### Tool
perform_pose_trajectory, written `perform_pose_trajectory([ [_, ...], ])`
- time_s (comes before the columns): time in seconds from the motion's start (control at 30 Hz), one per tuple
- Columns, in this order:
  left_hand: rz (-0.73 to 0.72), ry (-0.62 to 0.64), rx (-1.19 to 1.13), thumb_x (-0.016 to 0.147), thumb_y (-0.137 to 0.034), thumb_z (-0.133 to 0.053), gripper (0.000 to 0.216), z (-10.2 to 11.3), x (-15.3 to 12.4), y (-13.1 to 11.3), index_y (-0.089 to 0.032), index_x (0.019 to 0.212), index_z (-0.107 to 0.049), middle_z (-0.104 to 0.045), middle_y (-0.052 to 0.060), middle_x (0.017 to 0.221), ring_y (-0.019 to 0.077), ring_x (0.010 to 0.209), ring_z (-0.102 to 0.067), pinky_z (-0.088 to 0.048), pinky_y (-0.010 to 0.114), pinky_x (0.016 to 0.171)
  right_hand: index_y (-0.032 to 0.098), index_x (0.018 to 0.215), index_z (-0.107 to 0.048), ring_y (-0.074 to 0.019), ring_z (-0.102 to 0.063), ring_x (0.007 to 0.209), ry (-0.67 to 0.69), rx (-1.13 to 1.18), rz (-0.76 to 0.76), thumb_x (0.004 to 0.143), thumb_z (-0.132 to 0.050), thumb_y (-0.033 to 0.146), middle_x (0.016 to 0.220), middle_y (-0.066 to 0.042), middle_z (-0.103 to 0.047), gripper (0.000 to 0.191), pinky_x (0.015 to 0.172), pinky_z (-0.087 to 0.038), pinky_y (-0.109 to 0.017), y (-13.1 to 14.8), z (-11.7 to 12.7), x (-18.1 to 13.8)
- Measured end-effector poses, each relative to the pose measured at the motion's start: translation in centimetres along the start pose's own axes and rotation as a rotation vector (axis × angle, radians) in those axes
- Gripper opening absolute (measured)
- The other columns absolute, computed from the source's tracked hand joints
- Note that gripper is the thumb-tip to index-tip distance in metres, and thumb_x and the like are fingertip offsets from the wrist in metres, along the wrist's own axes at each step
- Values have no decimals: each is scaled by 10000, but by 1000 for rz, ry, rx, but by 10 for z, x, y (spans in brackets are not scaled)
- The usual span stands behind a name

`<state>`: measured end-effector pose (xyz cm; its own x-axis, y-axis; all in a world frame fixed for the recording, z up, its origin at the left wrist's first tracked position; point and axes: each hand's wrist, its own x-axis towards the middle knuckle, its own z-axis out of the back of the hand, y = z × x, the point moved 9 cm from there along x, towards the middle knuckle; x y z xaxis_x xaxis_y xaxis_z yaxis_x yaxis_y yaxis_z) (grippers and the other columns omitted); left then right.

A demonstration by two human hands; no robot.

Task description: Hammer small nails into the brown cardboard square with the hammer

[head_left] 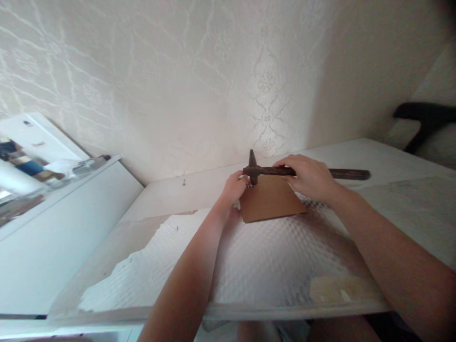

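A hammer [252, 172] with a dark head and a long dark wooden handle lies level across my view. My right hand [308, 175] is closed around the middle of its handle. The hammer head is over the far left corner of a brown board [272, 202], beside my left hand [235, 186]. My left fingers are bent together at that corner; what they pinch, if anything, is hidden. Small dark jagged bits show under the hammer head, too small to name. The board lies on a white, dimpled sheet [263, 261].
The worn white table [171, 190] stands against a patterned wall [213, 95]. Small nail-like bits [184, 182] lie on the left of it. A white cabinet [71, 237] with items on top borders the left side. A black chair part [423, 116] is at the right.
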<state>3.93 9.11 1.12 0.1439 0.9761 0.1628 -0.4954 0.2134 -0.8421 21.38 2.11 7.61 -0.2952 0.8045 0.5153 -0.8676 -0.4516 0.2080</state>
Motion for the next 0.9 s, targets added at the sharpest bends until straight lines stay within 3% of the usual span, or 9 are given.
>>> perform_pose_trajectory([
  [0.9,10,16,-25,786,-171,-466,198,-2,0,0,-147,842,-655,-704,86,871,191,833,-640,-469,330,826,263,1056,-644,-241,-595,1004,-24,-7,0,757,-495,108,1060,-24,-679,368,737,-474,-350,1,3,0],
])
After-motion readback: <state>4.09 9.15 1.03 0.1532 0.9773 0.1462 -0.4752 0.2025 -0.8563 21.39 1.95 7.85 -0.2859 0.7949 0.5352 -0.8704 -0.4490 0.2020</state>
